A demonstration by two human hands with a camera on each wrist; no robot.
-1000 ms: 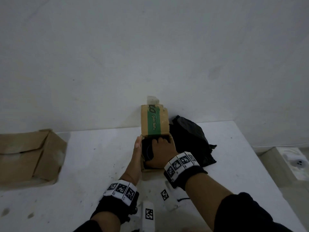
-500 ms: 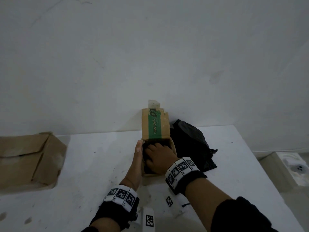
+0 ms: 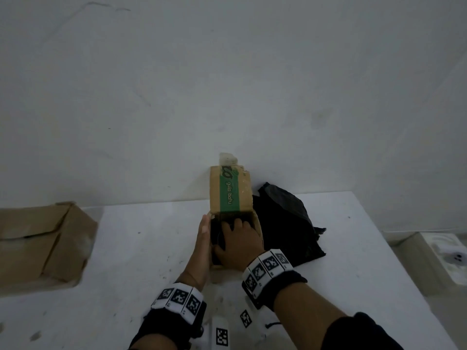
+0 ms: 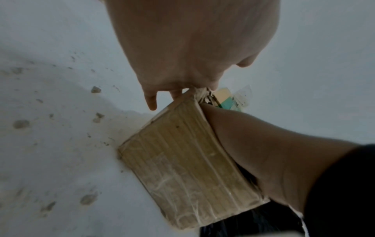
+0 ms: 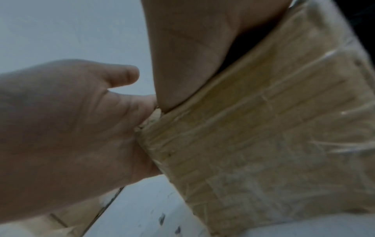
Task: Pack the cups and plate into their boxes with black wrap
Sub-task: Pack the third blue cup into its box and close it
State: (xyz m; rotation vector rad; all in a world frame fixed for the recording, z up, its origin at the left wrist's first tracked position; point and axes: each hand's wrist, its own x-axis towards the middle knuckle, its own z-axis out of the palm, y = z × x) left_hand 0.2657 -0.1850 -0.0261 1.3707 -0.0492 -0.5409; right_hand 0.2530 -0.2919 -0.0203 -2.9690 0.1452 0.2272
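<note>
White table point(image 3: 126, 261): right hand point(image 3: 238, 245) presses down inside the box point(image 3: 228, 195), fingers hidden; left hand point(image 3: 203, 239) flat against its left wall.

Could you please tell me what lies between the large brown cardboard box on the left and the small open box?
Only bare white table, in the head view.
</note>
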